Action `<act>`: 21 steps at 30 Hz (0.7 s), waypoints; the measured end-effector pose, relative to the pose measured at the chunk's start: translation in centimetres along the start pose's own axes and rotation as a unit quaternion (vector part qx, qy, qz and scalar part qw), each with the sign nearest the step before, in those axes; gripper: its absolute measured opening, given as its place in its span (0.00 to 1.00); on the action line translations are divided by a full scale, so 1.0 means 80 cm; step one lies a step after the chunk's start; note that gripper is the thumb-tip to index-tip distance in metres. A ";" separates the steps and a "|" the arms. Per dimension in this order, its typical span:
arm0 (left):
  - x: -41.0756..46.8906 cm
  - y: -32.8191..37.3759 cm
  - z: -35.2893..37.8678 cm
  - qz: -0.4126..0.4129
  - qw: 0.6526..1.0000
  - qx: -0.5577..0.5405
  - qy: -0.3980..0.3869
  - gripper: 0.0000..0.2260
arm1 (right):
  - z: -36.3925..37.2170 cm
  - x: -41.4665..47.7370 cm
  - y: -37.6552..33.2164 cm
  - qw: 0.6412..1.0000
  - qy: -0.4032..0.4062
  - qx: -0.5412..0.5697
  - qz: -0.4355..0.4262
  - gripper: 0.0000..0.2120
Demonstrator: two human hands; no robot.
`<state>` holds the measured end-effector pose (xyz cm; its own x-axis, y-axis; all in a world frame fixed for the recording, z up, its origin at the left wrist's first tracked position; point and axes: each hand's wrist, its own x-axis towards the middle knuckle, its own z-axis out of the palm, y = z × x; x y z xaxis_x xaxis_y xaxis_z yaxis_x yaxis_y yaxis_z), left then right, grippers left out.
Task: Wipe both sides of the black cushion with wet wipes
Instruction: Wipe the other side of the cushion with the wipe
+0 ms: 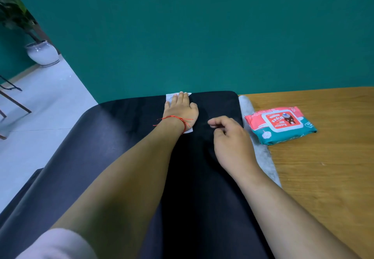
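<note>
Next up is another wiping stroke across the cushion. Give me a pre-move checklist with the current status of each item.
1. Wet wipe under left hand: ok, the flat palm presses it down.
2. Wipe on the black cushion: ok, at its far edge.
3. Right hand steadying the cushion: cannot tell, its fingers are loosely curled, hold nothing, and contact is unclear.
4. Spare wipes: ok, the wipes pack lies on the table, right of the cushion.
5. Underside wiped: cannot tell, it is hidden.
</note>
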<state>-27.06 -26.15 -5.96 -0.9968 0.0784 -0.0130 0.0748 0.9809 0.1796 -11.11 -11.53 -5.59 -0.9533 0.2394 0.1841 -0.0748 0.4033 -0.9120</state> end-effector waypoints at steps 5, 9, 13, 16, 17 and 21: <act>-0.011 0.032 0.008 0.023 1.000 -0.011 0.002 0.30 | -0.002 0.001 -0.001 0.998 0.018 0.063 0.017 0.17; -0.017 0.051 0.012 0.024 1.000 -0.009 -0.006 0.30 | -0.001 0.002 0.002 0.996 0.018 0.085 0.018 0.17; -0.020 0.053 0.012 0.019 1.000 -0.009 -0.012 0.30 | -0.002 0.003 0.005 0.996 0.011 0.089 0.022 0.18; -0.026 0.051 0.013 0.024 1.000 -0.004 -0.016 0.30 | -0.001 0.003 0.007 0.993 0.018 0.114 0.029 0.18; -0.029 0.050 0.013 0.026 0.999 -0.002 -0.018 0.30 | -0.001 0.004 0.007 0.991 0.023 0.125 0.035 0.18; -0.042 0.047 0.013 0.040 0.999 -0.004 -0.022 0.30 | 0.000 0.007 0.008 0.987 0.034 0.151 0.049 0.17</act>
<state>-23.42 -22.55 -6.30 -0.9855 0.1648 -0.0409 0.1543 0.9697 0.1893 -11.72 -11.11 -6.08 -0.9392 0.3271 0.1043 -0.0769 0.0959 -0.9924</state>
